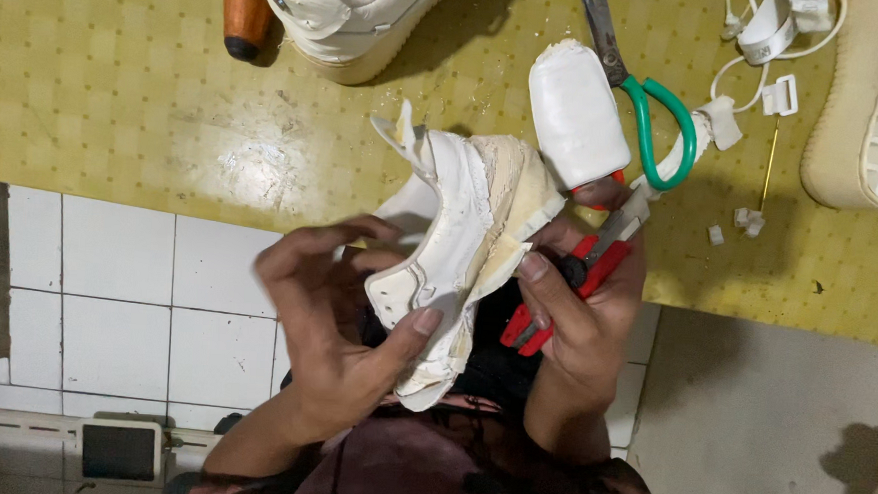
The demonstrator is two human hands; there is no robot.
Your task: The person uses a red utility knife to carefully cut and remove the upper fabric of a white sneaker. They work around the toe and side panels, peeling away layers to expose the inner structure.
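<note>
Fingers of the left hand [340,317] clasped the white shoe upper [459,248] at frame centre, thumb pressed on its lower edge. Its long axis ran from lower centre toward upper right. Just right of it, the right hand [581,305] gripped a red-handled cutter [572,289], thumb touching the upper's edge. Green-handled scissors [647,108] lay on the desk [117,90] above.

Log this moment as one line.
left hand: holds white shoe upper | right hand: holds red-handled tool | table: green-handled scissors

Worn white shoe upper [459,248], red-handled cutter [567,294]
</note>
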